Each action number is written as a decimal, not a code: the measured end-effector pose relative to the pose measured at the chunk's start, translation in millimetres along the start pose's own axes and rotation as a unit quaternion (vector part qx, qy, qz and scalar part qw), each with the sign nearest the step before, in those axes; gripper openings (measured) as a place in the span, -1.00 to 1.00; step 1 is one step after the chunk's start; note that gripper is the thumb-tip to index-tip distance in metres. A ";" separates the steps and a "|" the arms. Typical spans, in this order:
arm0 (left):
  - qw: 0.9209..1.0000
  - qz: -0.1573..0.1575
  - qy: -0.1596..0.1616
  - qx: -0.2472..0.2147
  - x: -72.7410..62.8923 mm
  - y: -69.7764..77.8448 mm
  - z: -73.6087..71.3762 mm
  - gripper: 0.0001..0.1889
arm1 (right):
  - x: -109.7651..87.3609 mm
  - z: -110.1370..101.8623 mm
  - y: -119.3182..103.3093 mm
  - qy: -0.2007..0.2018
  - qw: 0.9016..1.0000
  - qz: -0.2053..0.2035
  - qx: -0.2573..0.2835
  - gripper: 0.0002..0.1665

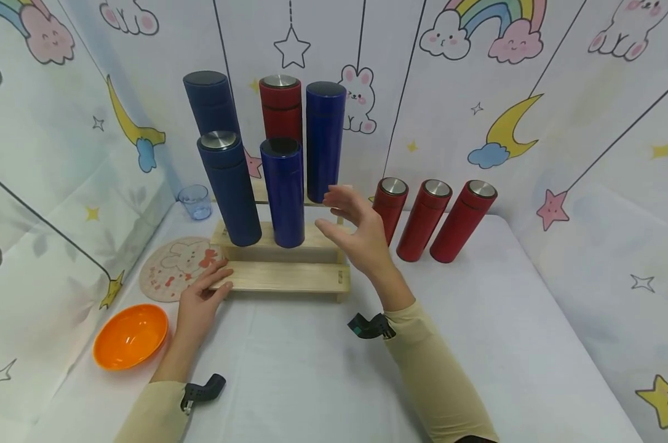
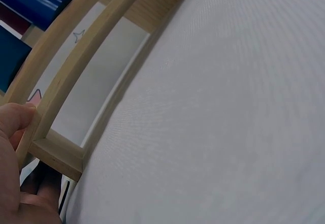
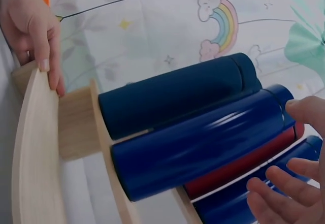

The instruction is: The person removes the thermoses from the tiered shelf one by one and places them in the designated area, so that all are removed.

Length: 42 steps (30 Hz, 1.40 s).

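Note:
A stepped wooden rack (image 1: 290, 277) stands on the white-covered table. My left hand (image 1: 201, 304) grips the left end of its lowest step, thumb at the front edge in the left wrist view. On the middle step stand a navy thermos (image 1: 231, 191) with a silver lid and a bright blue thermos (image 1: 284, 197). The top step bears another navy thermos (image 1: 209, 104), a red thermos (image 1: 281, 111), partly hidden, and a second bright blue thermos (image 1: 324, 141). Just right of the blue ones, my right hand (image 1: 361, 231) hangs with fingers spread and curved, holding nothing.
Three red thermoses with silver lids (image 1: 424, 221) stand right of the rack. Leftward lie a round bunny mat (image 1: 173, 264), an orange bowl (image 1: 129, 338) and a small clear blue cup (image 1: 195, 203). Patterned cloth (image 1: 605, 141) encloses the table's back and sides.

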<state>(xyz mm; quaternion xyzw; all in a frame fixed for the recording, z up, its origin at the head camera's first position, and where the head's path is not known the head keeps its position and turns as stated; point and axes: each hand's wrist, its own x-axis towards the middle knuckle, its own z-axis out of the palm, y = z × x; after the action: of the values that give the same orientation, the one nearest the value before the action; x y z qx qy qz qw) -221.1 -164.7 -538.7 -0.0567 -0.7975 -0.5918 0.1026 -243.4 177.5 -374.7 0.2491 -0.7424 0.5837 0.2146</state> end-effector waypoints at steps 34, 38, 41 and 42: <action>1.000 -0.005 0.001 0.000 1.1 0.8 -0.1 -0.66 | 13.1 48.1 32.3 -0.033 0.994 0.080 -0.067 -0.19; 1.000 -0.005 -0.001 -0.001 0.8 1.0 -0.6 -0.65 | 16.3 52.6 34.9 -0.038 0.993 0.085 -0.066 -0.18; 1.000 -0.001 -0.002 -0.006 0.5 1.5 -0.8 -0.65 | 18.0 55.3 36.0 -0.040 0.993 0.090 -0.063 -0.17; 1.000 0.000 -0.002 -0.008 0.4 1.7 -0.8 -0.65 | 18.3 56.1 36.3 -0.041 0.993 0.092 -0.064 -0.16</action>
<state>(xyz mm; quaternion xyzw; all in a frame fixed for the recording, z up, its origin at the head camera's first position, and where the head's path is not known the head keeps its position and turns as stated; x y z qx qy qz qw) -221.0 -165.0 -536.8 -0.0591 -0.7932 -0.5976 0.1007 -281.9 127.7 -403.8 0.1890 -0.8061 0.5418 0.1448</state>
